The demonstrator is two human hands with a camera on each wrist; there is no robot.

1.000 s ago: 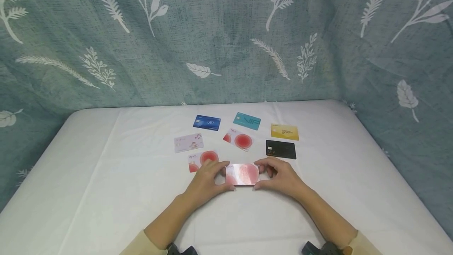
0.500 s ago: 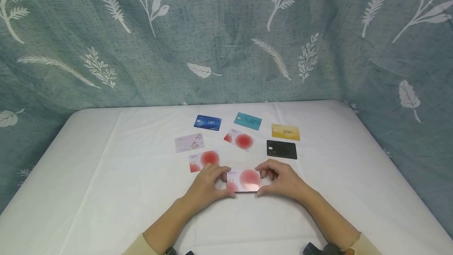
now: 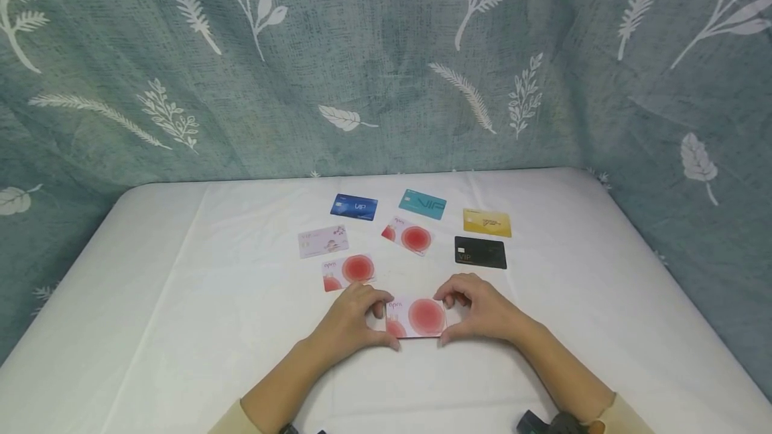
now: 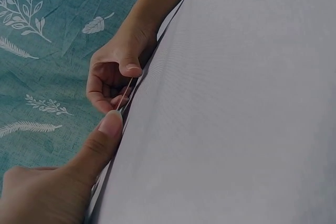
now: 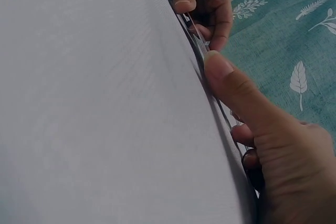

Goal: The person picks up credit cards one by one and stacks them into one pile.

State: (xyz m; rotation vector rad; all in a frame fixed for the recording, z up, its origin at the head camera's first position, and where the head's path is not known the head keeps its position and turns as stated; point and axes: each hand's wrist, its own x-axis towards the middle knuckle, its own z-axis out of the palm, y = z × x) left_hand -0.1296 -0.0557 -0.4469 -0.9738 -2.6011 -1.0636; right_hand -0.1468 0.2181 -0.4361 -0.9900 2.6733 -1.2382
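Observation:
A white and pink card (image 3: 416,317) with a large red circle lies face up between my two hands, low over the near middle of the table. My left hand (image 3: 352,320) pinches its left end, thumb at the near corner and index finger at the far corner. At the opposite end my right hand (image 3: 482,310) grips it the same way. Both wrist views catch the card edge-on as a thin line between the thumbs. Just beyond my left hand is a matching card (image 3: 350,270) with a red circle, and a black VIP card (image 3: 480,252) lies past my right hand.
Farther back on the white-covered table (image 3: 181,327) lie a blue card (image 3: 354,207), a teal card (image 3: 422,204), a yellow card (image 3: 486,223), a pale pink card (image 3: 323,241) and another red-circle card (image 3: 407,236). A green leaf-patterned curtain (image 3: 386,72) hangs behind the table.
Both hands have drawn the held card toward the near edge, away from the other cards. Their hold on its two ends stays the same, and the other cards lie still.

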